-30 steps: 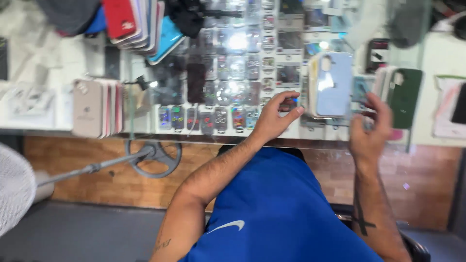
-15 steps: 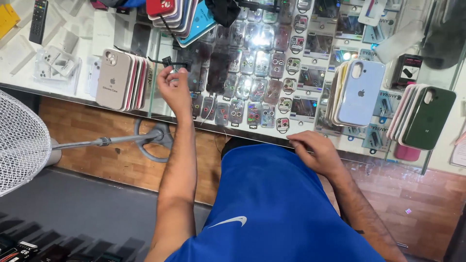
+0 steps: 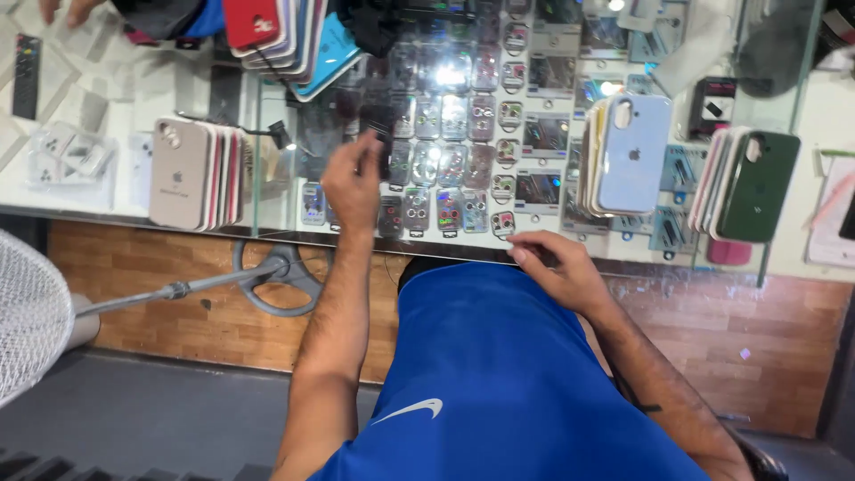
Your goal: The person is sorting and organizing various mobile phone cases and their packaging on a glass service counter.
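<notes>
My left hand (image 3: 350, 185) is stretched out over the glass counter (image 3: 267, 191), its fingers pinched on a small dark object (image 3: 383, 153) above rows of packaged camera-lens covers (image 3: 450, 165). Resting on the counter's front edge, my right hand (image 3: 557, 267) holds nothing, its fingers lightly bent. A stack of phone cases fronted by a light blue one (image 3: 623, 151) stands just beyond my right hand. To the left of my left hand is a stack fronted by a beige case (image 3: 178, 174).
A dark green-fronted case stack (image 3: 757, 183) stands at the right, and a fanned pile of red and blue cases (image 3: 285, 36) lies at the top. Another person's hand (image 3: 67, 9) shows top left. A white fan (image 3: 31, 312) and its round base (image 3: 276, 276) sit on the floor.
My left hand went from beside the blue case stack over to the counter's left-middle. My right hand came down from the blue stack to the counter edge.
</notes>
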